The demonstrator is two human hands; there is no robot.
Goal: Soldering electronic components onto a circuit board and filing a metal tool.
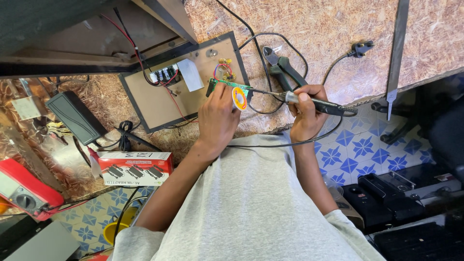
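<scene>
Head view: right hand (305, 108) closed around soldering iron (319, 103), left hand (218, 118) on circuit board (227, 85).

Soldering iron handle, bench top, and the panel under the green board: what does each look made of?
Soldering iron in the right hand: handle looks like dark matte plastic or rubber, shaft near the tip bare shiny metal. Bench top: coarse pressed chipboard, mottled flakes, unfinished. Panel: smooth tan hardboard or fibreboard in a dark frame, probably. Green board, at the left hand: likely a glossy laminate circuit board.
</scene>
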